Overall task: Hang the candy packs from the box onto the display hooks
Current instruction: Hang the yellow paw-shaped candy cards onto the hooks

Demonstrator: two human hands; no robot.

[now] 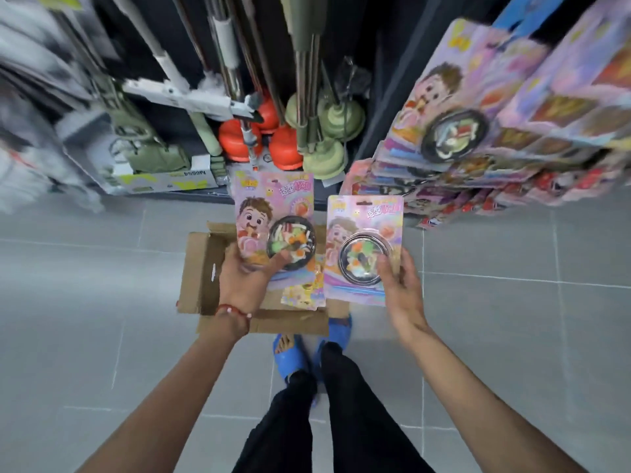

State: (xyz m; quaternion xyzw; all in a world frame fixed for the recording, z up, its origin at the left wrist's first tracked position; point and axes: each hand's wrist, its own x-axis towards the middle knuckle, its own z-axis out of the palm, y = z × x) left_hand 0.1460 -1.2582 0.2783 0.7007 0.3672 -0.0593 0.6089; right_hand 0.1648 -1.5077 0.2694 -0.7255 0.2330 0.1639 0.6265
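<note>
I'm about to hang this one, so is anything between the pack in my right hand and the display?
Nothing visible: open air separates the right-hand pack from the hanging packs. The hooks themselves are hidden.

Each hand holds one candy pack above an open cardboard box (201, 268) on the grey tiled floor (85, 302). The left hand (244, 278) grips the left pack (273, 213) by its bottom. The right hand (399, 285) pinches the right pack (363, 233) at its lower right edge. More packs (454, 121) hang on the right. Orange and green plungers (283, 145) stand behind the box.
</note>
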